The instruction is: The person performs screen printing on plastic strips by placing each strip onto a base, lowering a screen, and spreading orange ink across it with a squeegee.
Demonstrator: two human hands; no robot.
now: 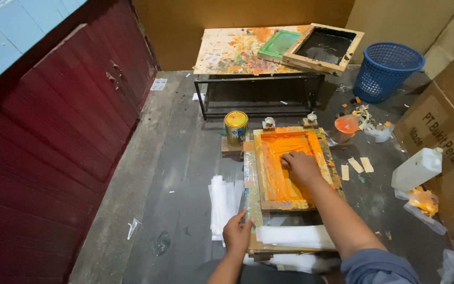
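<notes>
Orange-inked screen (285,165), stiff, slippery; right hand (300,165) presses flat inside; left hand (237,234) grips frame at 7 o'clock.

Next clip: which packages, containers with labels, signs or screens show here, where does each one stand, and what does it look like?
Paint tin: on the floor left of the orange screen frame; round, yellow lid, printed label.
White plastic jug: at right, leaning on the carton; squarish, capped, no label visible.
Cardboard carton: right edge; big, brown, dark printed lettering.
Orange plastic bag: below the jug; crumpled, clear and orange.
No signs or screens.
</notes>
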